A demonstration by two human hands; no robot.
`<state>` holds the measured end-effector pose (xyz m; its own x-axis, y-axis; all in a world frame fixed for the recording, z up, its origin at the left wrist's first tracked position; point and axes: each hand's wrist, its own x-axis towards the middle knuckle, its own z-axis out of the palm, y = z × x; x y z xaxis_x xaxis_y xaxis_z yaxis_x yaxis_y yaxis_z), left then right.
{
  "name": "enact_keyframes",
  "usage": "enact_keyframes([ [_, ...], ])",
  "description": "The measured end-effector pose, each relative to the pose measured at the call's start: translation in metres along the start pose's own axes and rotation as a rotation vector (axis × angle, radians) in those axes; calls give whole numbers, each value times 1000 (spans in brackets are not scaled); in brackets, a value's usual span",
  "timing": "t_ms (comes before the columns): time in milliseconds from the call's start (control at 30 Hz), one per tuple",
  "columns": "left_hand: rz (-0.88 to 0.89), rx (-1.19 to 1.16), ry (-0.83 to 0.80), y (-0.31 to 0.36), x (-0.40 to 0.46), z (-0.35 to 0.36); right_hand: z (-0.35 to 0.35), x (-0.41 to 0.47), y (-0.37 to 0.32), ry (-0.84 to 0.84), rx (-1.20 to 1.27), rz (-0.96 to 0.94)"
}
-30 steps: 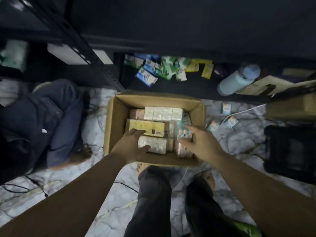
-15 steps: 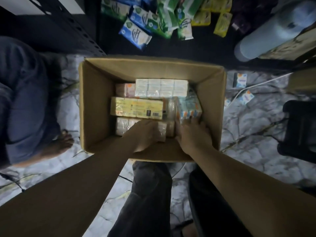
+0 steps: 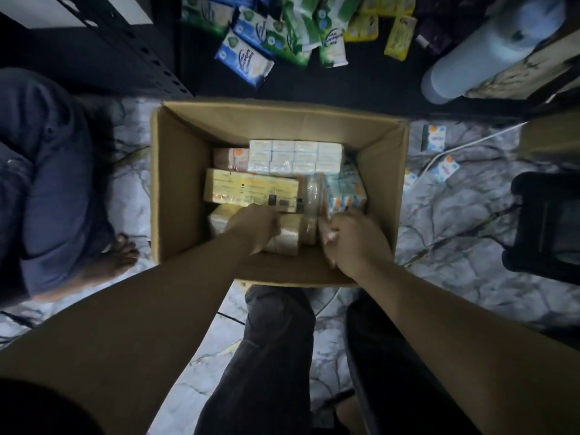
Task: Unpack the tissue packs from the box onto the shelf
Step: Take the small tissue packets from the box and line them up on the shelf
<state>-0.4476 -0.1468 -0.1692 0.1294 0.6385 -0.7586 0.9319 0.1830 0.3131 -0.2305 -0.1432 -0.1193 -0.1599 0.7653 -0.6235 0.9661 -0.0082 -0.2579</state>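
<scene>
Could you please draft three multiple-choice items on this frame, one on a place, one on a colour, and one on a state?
1. Where does the white multi-pack lie in the cardboard box?
A. near the far wall
B. under the left hand
C. outside on the floor

2. What colour is the long flat pack in the box's middle?
A. red
B. yellow
C. black

3. What is the state of the left hand?
A. raised above the box
B. resting on the shelf
C. down in the box on a wrapped pack

Answers: 1 A, it lies against the box's far wall. 2 B, its face is pale yellow. 3 C, the fingers curl onto the pack.
</scene>
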Motion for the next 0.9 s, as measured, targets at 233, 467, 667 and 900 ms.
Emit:
enact_keyframes([
  [233, 104, -44, 58, -3, -47, -23, -51, -46, 8, 90, 198, -58],
  [467, 73, -290, 112, -6, -57, -29, -69, -64, 4, 188, 346, -31],
  [667, 452, -379, 37, 37, -81, -42, -92, -64, -21, 212, 499, -63],
  [900, 257, -579, 462, 17, -103, -82, -133, -43, -41, 286, 544, -12],
])
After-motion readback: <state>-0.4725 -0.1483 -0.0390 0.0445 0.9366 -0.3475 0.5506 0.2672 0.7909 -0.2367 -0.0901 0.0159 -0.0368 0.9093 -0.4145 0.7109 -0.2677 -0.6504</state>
